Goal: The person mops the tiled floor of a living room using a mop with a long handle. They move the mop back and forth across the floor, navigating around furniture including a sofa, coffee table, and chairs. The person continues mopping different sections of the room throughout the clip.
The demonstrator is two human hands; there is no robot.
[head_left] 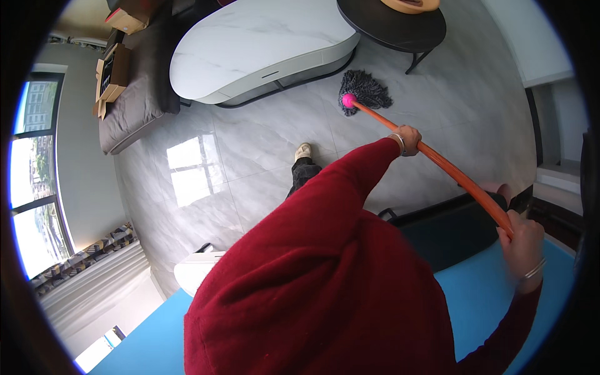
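Note:
Both of my hands grip the orange handle [459, 176] of a string mop. Partway down the shaft, my left hand [408, 139] is wrapped around it, a silver bangle at the wrist. My right hand [525, 243] holds the shaft near its upper end and also wears a bangle. The handle slants down to a pink round connector [348, 100]. Below that, the dark grey mop head [364, 89] lies spread on the tiled floor [262, 145], close to the curved base of a white marble-look coffee table [262, 42].
A round black side table [398, 28] adjoins the coffee table and carries a tan bowl [412, 5]. On the left, a grey-brown leather sofa [145, 75] holds an open cardboard box [115, 75]. A dark low piece [445, 229] stands by my right side. One shoe [303, 150] shows below me.

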